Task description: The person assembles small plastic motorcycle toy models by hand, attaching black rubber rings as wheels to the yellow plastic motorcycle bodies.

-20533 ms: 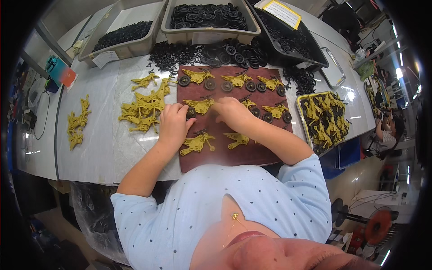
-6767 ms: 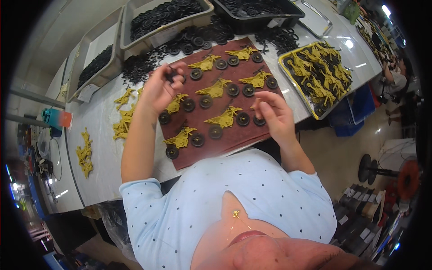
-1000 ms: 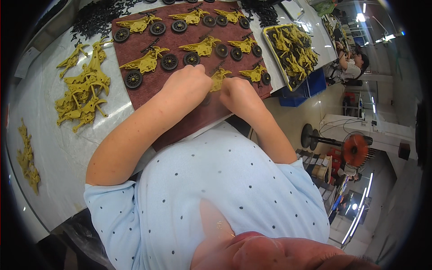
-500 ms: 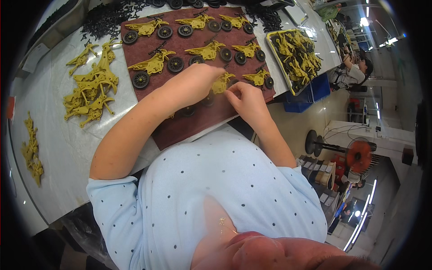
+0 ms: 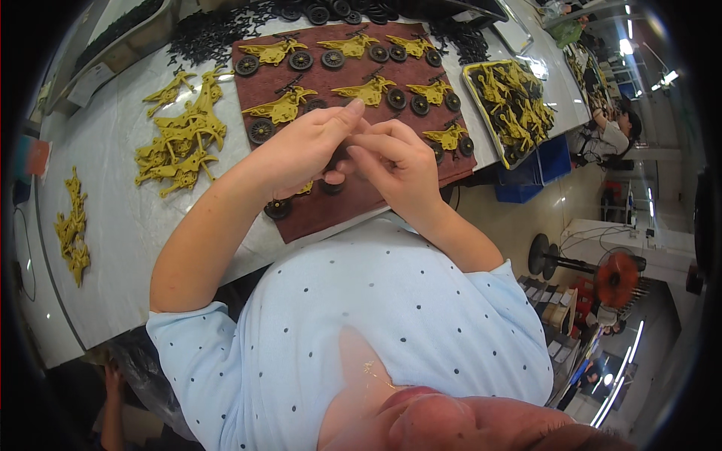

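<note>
Above the near part of a dark red cloth (image 5: 346,214), my left hand (image 5: 308,146) and my right hand (image 5: 402,165) meet. My left fingers curl round something dark, mostly hidden by the hands. The right fingertips pinch at the same spot, and I cannot make out what they hold. Yellow toy motorcycle bodies (image 5: 283,109) lie on the cloth in rows, each with black wheels (image 5: 261,131) beside it and a black handlebar piece. Just under my left hand, another black wheel (image 5: 277,208) and a bit of yellow body show.
Loose yellow bodies (image 5: 180,143) are heaped on the grey table to the left, with a smaller heap (image 5: 71,233) farther left. Black parts (image 5: 214,37) and wheels lie at the back. A tray (image 5: 511,105) of yellow-and-black pieces stands right, above blue bins (image 5: 530,173). Another person (image 5: 613,135) sits beyond.
My right hand has moved left and up against my left hand. The yellow body that lay between them is now out of sight. The whole view has shifted slightly.
</note>
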Tool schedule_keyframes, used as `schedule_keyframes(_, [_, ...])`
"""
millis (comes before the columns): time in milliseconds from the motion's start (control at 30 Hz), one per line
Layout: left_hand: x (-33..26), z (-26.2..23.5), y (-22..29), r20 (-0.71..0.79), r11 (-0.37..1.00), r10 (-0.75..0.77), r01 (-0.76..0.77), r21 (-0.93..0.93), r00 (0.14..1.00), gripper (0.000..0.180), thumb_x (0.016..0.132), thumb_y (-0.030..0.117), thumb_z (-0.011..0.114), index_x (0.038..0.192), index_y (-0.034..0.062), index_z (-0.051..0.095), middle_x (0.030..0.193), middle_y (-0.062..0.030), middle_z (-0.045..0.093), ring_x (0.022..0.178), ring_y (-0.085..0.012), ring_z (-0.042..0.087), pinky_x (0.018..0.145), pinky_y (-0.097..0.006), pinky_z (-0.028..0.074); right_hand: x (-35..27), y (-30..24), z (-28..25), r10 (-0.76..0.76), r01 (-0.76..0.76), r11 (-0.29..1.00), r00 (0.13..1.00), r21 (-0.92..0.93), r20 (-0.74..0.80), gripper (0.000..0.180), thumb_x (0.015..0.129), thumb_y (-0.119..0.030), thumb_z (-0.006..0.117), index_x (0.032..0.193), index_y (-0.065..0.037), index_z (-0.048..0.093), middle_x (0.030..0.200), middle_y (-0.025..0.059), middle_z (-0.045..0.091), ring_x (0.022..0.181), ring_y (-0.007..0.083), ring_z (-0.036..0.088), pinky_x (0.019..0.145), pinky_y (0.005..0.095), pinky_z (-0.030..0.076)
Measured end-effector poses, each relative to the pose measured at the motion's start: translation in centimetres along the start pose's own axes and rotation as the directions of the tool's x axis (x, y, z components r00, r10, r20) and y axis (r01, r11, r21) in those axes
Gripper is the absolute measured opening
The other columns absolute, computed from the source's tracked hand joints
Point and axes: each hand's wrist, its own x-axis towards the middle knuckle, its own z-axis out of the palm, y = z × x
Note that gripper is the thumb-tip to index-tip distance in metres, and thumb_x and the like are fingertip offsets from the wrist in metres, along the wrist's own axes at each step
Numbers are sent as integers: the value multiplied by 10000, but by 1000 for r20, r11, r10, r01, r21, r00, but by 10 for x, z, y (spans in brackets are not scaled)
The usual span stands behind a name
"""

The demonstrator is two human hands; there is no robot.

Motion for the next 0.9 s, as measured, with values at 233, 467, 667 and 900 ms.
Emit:
schedule_keyframes(233, [-29, -17, -14, -29, 980, -9, 3, -199, 1000, 345, 1003, 314, 423, 1033, 0, 563, 815, -45, 546, 627, -62, 444, 490, -182, 373, 6, 3, 13, 159, -184, 951, 980, 249, 117, 166, 841, -74, 667, 994, -16, 691, 846, 57, 621, 749, 115, 571, 638, 236, 450])
schedule_keyframes(467, [-37, -26, -26, -46, 982, 116, -121, -147, 992, 254, 946, 148, 545, 1103, -52, 562, 838, -39, 551, 638, -62, 435, 528, -200, 376, 10, 3, 29, -27, 27, 998, 1000, 61, 5, 157, 825, -52, 669, 978, -29, 699, 823, 54, 626, 676, 113, 574, 575, 237, 452])
schedule_keyframes(667, [-28, -36, -45, -125, 932, 176, -206, -299, 976, 279, 995, 326, 441, 995, 71, 555, 801, 5, 515, 691, -71, 490, 574, -213, 418, 33, 9, 56, -265, 252, 960, 958, -123, -107, 142, 800, -45, 686, 941, -25, 696, 833, 65, 632, 678, 142, 613, 573, 259, 484])
schedule_keyframes(900, [-12, -33, -54, -319, 742, 394, -503, -443, 862, 292, 981, 385, 446, 1047, 109, 515, 878, -2, 550, 741, -98, 529, 604, -264, 456, 50, -5, 67, -88, 91, 993, 995, 68, -47, 129, 846, -33, 648, 963, 6, 684, 901, 56, 626, 653, 91, 602, 524, 220, 493])
